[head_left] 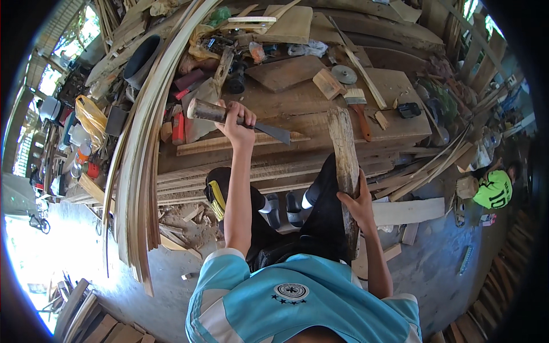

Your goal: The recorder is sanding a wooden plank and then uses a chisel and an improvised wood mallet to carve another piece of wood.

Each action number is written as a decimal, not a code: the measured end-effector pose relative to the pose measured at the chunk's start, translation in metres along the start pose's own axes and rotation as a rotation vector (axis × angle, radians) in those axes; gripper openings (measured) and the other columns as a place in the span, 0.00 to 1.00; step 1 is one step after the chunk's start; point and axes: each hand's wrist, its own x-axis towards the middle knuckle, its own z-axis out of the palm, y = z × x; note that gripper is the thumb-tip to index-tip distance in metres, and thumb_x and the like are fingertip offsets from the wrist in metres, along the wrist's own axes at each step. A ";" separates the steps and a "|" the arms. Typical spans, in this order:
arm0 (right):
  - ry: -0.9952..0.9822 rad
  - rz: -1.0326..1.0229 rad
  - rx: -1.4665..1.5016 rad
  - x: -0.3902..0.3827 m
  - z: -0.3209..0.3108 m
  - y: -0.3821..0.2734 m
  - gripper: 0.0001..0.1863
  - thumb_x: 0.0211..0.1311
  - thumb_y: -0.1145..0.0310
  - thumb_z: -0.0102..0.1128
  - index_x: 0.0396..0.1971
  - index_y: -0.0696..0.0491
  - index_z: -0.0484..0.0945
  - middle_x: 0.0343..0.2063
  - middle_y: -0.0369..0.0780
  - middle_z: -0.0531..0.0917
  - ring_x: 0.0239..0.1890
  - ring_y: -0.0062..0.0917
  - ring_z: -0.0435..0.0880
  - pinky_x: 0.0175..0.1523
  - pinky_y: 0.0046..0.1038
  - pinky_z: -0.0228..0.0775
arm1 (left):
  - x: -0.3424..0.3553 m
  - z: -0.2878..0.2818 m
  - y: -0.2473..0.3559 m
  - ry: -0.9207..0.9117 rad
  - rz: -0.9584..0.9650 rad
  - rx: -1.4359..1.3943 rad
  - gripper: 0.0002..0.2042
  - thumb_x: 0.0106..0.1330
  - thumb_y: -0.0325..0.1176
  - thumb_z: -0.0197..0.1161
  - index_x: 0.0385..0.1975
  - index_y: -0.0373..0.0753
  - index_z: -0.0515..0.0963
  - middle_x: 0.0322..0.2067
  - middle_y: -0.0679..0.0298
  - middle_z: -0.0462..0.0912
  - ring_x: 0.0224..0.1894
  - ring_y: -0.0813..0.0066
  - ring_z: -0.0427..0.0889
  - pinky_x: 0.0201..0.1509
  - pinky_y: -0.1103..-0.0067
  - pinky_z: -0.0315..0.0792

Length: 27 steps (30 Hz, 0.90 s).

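Note:
My left hand (239,123) is raised over the workbench, its fingers wrapped round the thick wooden handle of a broad-bladed chisel (273,132). The chisel's flat blade points right and slightly down, apart from the wood. My right hand (358,200) grips the side of a long, rough-edged piece of wood (345,150), about halfway along it. That piece runs from above my right thigh up to the bench, and its far end overlaps the bench top. Close to its far end lies a paintbrush (360,117) with an orange-brown handle.
Long thin wood strips (146,143) lean over the bench's left side. On the workbench (269,103) are a wood block (329,84), a metal disc (344,74), a black object (408,110) and a red box (178,128). A person in a yellow-green shirt (493,190) is at far right.

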 end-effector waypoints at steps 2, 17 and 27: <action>-0.006 -0.008 0.017 0.001 0.000 0.000 0.44 0.39 0.70 0.65 0.60 0.59 0.54 0.46 0.52 0.75 0.48 0.37 0.75 0.54 0.31 0.63 | -0.003 -0.004 -0.006 -0.027 0.016 0.000 0.13 0.54 0.20 0.54 0.32 0.46 0.60 0.16 0.67 0.64 0.10 0.77 0.61 0.14 0.78 0.57; -0.014 0.023 -0.028 -0.002 0.000 -0.006 0.45 0.41 0.70 0.64 0.62 0.57 0.51 0.48 0.47 0.73 0.49 0.30 0.72 0.54 0.27 0.62 | -0.008 -0.005 -0.019 -0.051 0.091 0.122 0.15 0.51 0.18 0.52 0.35 0.46 0.60 0.16 0.65 0.65 0.10 0.77 0.61 0.15 0.79 0.57; -0.005 -0.004 -0.101 -0.001 0.001 -0.005 0.47 0.40 0.70 0.65 0.62 0.59 0.50 0.48 0.54 0.73 0.50 0.38 0.75 0.54 0.31 0.64 | -0.021 0.015 -0.030 -0.176 0.129 0.237 0.12 0.52 0.13 0.51 0.31 0.37 0.60 0.18 0.64 0.71 0.13 0.82 0.64 0.16 0.82 0.59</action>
